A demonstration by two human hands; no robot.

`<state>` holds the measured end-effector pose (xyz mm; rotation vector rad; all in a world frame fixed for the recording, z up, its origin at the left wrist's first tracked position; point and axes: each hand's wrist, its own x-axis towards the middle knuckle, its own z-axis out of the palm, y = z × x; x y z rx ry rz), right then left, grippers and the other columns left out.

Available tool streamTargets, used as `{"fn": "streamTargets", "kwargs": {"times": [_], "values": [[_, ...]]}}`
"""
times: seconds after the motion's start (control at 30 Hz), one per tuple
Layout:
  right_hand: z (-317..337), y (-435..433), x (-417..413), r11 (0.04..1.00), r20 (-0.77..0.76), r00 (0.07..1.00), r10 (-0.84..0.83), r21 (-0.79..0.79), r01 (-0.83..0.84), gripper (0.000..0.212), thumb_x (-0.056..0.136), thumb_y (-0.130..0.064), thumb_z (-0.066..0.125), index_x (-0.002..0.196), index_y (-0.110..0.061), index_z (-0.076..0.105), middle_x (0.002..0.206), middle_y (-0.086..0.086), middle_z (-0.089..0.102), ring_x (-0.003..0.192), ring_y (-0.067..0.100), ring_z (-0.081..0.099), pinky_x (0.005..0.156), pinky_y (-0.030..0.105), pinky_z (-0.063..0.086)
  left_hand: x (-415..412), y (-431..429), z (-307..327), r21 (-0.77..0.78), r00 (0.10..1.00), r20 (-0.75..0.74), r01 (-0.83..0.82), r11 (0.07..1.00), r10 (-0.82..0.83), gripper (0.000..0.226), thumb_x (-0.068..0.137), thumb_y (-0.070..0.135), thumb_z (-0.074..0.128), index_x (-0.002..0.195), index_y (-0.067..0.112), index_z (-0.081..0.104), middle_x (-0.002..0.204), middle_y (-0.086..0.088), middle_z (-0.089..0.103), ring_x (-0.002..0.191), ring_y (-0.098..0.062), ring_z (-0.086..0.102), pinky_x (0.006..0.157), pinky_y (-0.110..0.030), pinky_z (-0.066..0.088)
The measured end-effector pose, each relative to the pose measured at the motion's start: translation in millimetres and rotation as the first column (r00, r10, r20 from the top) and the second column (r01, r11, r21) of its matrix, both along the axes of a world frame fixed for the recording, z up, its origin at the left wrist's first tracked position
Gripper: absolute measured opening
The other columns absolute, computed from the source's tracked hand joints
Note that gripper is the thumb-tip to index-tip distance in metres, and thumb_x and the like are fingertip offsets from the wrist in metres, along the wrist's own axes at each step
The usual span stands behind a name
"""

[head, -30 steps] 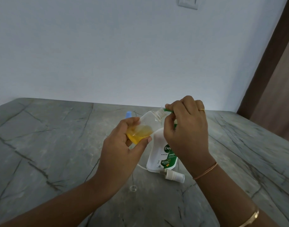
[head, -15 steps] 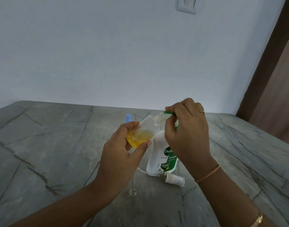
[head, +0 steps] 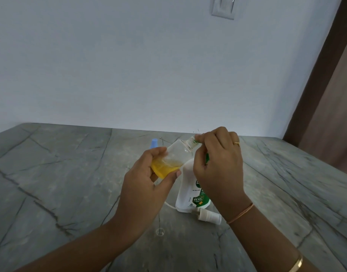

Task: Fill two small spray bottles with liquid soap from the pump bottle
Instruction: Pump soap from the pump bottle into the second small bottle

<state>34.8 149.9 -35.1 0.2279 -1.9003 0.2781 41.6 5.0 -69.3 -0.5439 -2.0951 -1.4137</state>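
Counter (head: 51, 183): grey veined stone, carries everything.

Pump bottle (head: 188, 185): white with a green label, upright at counter centre, long axis 6-12 o'clock.

Right grip (head: 217, 163): on top of the pump bottle, fingers curled down over the pump head, which is mostly hidden. Green nozzle (head: 196, 141) pokes out from under the fingers toward 9 o'clock.

Left grip (head: 147, 185): at 9 o'clock from the pump bottle, thumb and fingers wrapped round the base of spray bottle (head: 178, 152), which is held in the air.

Spray bottle: clear, capless, tilted. Long axis runs 7 to 1 o'clock, mouth at the 1 o'clock end and right at the nozzle tip; can't tell whether the tip is inside the neck. Yellow soap is pooled at the low 7 o'clock end, roughly 1 third full by my read, so filling of bottle 1 looks underway.

Key relation: mouth must stay lined up under the nozzle and the right grip presses down; if the mouth drifts toward 7 o'clock, soap likely misses.

Spray head (head: 209, 215): lies flat at 5 o'clock from the pump bottle base.

Blue cap (head: 153, 143): at 11 o'clock behind the left grip, likely bottle 2; body hidden.
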Motion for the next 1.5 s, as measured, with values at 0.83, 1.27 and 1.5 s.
{"fn": "streamTargets", "kwargs": {"times": [0.83,1.27,1.5], "values": [[10.3,3.4,2.0,1.000,-0.013,1.000,-0.002,0.026,0.002,0.026,0.077,-0.008,0.042,0.085,-0.003,0.066,0.080,0.011,0.058,0.072,0.028,0.053,0.068,0.030,0.037,-0.9,1.0,-0.6,-0.014,1.000,0.010,0.000,1.000,0.000,0.048,0.066,0.045,0.061,0.109,0.036,0.042,0.099,0.027,0.049,0.085,0.008,0.053,0.073,0.006,0.038],[-5.0,-0.8,-1.4,1.000,-0.087,0.996,-0.004,-0.016,0.002,0.021,0.077,-0.005,0.045,0.081,-0.002,0.065,0.077,0.012,0.056,0.070,0.028,0.051,0.063,0.033,0.038,1.7,1.2,-0.2,-0.016,1.000,-0.005,0.002,1.000,-0.002,0.050,0.065,0.046,0.061,0.111,0.035,0.045,0.108,0.011,0.059,0.094,-0.012,0.062,0.073,-0.012,0.051],[9.8,4.2,2.3,0.999,-0.035,0.999,0.006,0.050,-0.004,0.025,0.077,-0.006,0.042,0.085,-0.003,0.066,0.080,0.012,0.057,0.072,0.029,0.053,0.068,0.032,0.038,-0.9,0.7,-0.9,0.005,1.000,-0.005,0.011,1.000,-0.011,0.048,0.066,0.045,0.062,0.110,0.035,0.046,0.102,0.017,0.058,0.089,-0.002,0.060,0.075,-0.001,0.044]]}}
